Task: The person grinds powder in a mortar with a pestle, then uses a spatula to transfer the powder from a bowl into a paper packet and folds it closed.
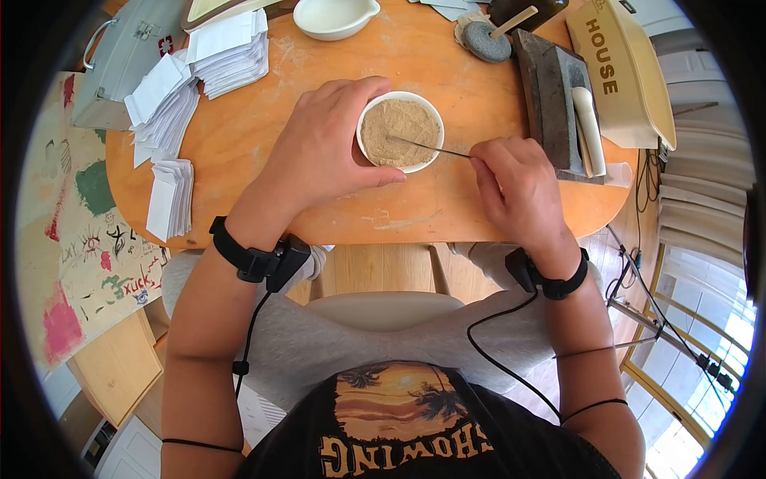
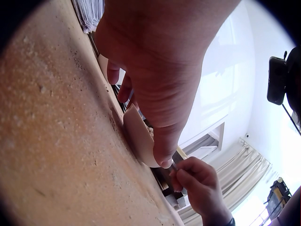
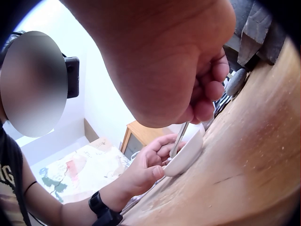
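Observation:
A small white bowl [image 1: 364, 148] of light brown powder [image 1: 407, 124] sits on the wooden table. My left hand [image 1: 323, 144] curves round the bowl's left side, thumb at the near rim; the left wrist view shows the thumb against the bowl wall [image 2: 137, 136]. My right hand [image 1: 523, 188] pinches a thin metal tool [image 1: 435, 148] from the right, its far end in the powder. In the right wrist view the tool [image 3: 178, 139] slants down into the bowl [image 3: 186, 157] from the curled fingers of my right hand [image 3: 155, 66].
Stacks of white paper packets [image 1: 230, 56] lie at the left beside a metal case [image 1: 120, 68]. A white spouted bowl [image 1: 335, 17] stands at the back. On the right are a grey stone disc [image 1: 485, 44], dark blocks [image 1: 550, 96] and a cream box [image 1: 626, 80] marked HOUSE.

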`<state>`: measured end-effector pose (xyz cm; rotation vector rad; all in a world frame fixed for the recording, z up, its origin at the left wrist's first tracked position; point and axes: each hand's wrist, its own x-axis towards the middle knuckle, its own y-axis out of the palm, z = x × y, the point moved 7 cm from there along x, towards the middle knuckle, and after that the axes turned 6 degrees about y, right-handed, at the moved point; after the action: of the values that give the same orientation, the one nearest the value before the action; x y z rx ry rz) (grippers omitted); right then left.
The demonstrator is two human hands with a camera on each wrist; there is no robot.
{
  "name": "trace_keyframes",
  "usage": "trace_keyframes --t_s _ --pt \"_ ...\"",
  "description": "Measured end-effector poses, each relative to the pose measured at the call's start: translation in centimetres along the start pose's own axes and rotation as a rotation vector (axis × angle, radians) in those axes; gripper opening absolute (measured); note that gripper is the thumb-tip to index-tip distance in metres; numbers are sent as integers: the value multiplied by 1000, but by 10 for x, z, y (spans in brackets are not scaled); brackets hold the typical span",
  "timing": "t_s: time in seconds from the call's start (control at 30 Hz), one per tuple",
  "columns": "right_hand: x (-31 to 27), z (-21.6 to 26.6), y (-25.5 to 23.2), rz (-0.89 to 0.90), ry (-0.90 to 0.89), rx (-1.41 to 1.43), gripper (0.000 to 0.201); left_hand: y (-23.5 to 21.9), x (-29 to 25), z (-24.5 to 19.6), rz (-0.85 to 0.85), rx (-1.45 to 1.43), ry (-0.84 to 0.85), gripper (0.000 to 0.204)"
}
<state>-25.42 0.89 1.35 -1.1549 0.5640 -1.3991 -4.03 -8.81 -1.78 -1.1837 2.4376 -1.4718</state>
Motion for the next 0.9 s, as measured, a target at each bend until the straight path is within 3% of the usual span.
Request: trace_keyframes --t_s 0.9 --pt "-2 6 -6 30 -67 54 10 -2 1 -2 -69 16 60 98"
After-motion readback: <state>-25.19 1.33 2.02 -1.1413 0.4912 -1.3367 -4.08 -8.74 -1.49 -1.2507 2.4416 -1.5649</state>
